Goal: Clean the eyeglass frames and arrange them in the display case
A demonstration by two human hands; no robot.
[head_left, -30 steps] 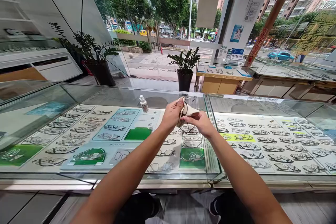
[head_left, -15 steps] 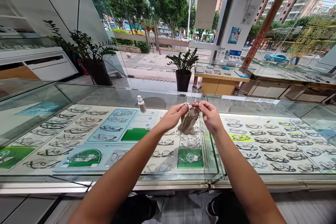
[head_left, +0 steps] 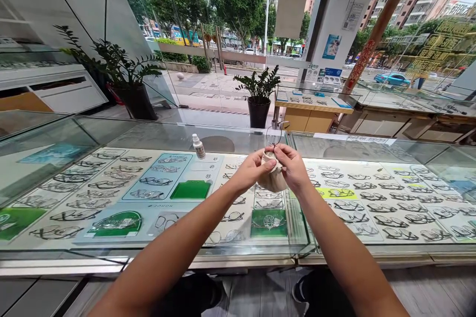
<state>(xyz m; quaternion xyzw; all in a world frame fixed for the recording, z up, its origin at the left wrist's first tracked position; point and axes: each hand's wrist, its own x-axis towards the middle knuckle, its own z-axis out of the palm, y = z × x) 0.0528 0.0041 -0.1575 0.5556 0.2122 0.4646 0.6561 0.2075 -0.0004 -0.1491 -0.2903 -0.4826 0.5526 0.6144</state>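
Observation:
Above the glass display case, my left hand is closed on a beige cloth, its thumb pressed on the fabric. The cloth hangs bunched between both hands. My right hand pinches a thin-rimmed pair of glasses from the right side. One round lens rim stands up above the fingertips; the other lens is hidden by the cloth and fingers. To the left, a small white bottle stands on the glass top.
Beneath the glass top of the display case lie many rows of glasses and green cards. Behind it stand a potted plant, a larger plant at left and a wooden cabinet.
The cloth has come up around the lower lens, covering it, and is more bunched. The glasses have turned so one rim stands upright. Both hands are closer together.

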